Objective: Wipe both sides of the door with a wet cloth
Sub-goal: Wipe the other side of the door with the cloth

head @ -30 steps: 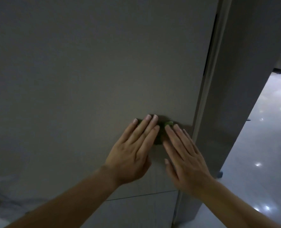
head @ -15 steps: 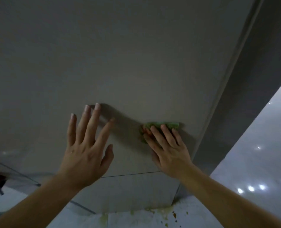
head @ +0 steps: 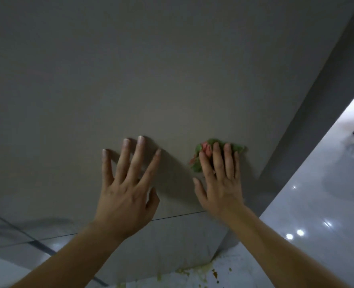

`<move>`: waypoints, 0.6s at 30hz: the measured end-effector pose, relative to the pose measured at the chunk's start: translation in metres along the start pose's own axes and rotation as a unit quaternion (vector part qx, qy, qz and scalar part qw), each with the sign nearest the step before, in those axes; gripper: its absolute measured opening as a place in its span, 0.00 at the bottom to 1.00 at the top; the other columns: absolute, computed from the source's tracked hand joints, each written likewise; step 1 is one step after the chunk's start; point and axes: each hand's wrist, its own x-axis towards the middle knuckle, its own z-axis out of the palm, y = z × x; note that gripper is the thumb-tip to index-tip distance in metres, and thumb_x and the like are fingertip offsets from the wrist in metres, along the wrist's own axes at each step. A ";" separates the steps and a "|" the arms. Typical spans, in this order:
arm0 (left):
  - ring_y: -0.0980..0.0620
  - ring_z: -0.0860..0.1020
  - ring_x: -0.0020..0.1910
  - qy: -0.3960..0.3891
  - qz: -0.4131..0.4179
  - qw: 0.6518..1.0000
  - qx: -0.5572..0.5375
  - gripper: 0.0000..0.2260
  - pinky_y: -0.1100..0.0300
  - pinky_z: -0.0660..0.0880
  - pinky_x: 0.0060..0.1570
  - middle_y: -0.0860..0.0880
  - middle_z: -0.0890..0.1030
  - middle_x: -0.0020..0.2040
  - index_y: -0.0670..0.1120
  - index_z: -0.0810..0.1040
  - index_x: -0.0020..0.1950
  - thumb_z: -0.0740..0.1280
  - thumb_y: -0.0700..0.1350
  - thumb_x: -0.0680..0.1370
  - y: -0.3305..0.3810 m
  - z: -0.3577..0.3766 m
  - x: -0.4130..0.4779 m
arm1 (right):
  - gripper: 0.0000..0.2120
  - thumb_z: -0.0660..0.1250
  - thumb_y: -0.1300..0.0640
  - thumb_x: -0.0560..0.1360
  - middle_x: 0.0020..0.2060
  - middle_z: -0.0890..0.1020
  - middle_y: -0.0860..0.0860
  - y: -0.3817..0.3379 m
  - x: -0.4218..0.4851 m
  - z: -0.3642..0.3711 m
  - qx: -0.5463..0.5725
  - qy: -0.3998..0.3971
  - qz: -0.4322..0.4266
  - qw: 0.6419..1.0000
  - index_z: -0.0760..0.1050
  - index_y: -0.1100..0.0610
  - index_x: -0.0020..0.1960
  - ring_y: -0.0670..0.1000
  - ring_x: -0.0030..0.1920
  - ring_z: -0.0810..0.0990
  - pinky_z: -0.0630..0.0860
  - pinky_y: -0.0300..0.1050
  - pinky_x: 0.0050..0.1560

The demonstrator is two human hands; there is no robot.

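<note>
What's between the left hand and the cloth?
Only bare door surface, darkened by a shadow, separates the left hand from the cloth pressed under the right hand. The head view shows it.

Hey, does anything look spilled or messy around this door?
Yes: yellowish-brown splatter lies on the pale glossy floor at the foot of the flat grey door, with faint drips on its lower panel.

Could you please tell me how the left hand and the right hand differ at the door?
The right hand presses a green cloth against the door; the left hand holds nothing. The left hand's fingers are spread wide, while the right hand's lie close together. The right hand is nearer the door's edge. Both have straight fingers pointing up.
</note>
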 end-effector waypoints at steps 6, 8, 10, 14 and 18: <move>0.35 0.46 0.83 0.021 0.006 1.000 -0.012 0.40 0.26 0.46 0.76 0.40 0.47 0.84 0.47 0.60 0.83 0.69 0.51 0.72 -0.001 0.008 -0.001 | 0.35 0.58 0.48 0.82 0.82 0.50 0.59 0.007 0.030 0.009 -0.006 0.071 0.000 0.997 0.49 0.55 0.84 0.64 0.82 0.46 0.45 0.65 0.80; 0.35 0.46 0.83 0.033 0.010 0.999 -0.011 0.39 0.27 0.46 0.76 0.40 0.49 0.84 0.47 0.61 0.83 0.68 0.50 0.72 -0.003 0.011 -0.002 | 0.38 0.61 0.47 0.80 0.81 0.53 0.59 -0.004 -0.014 0.019 -0.035 0.018 -0.026 0.999 0.47 0.54 0.84 0.64 0.81 0.48 0.47 0.64 0.80; 0.36 0.46 0.83 0.049 0.014 0.999 -0.012 0.38 0.27 0.45 0.76 0.40 0.49 0.84 0.46 0.62 0.82 0.67 0.50 0.73 -0.004 0.015 -0.003 | 0.39 0.61 0.47 0.79 0.82 0.53 0.58 -0.008 -0.048 0.027 -0.050 -0.010 -0.054 0.997 0.47 0.54 0.84 0.63 0.82 0.48 0.50 0.63 0.81; 0.35 0.47 0.83 0.106 0.023 0.994 0.001 0.37 0.27 0.44 0.76 0.40 0.50 0.84 0.45 0.64 0.82 0.68 0.50 0.73 -0.005 0.033 -0.001 | 0.32 0.54 0.46 0.83 0.83 0.51 0.56 0.006 -0.033 0.035 -0.047 0.026 -0.083 0.995 0.51 0.54 0.84 0.62 0.82 0.51 0.47 0.62 0.81; 0.37 0.49 0.83 0.171 0.029 0.985 0.015 0.31 0.28 0.46 0.76 0.40 0.52 0.84 0.45 0.65 0.81 0.63 0.50 0.77 -0.007 0.048 0.001 | 0.32 0.49 0.43 0.85 0.83 0.50 0.58 0.024 -0.026 0.048 -0.079 0.051 -0.156 0.983 0.49 0.57 0.84 0.62 0.83 0.49 0.45 0.60 0.82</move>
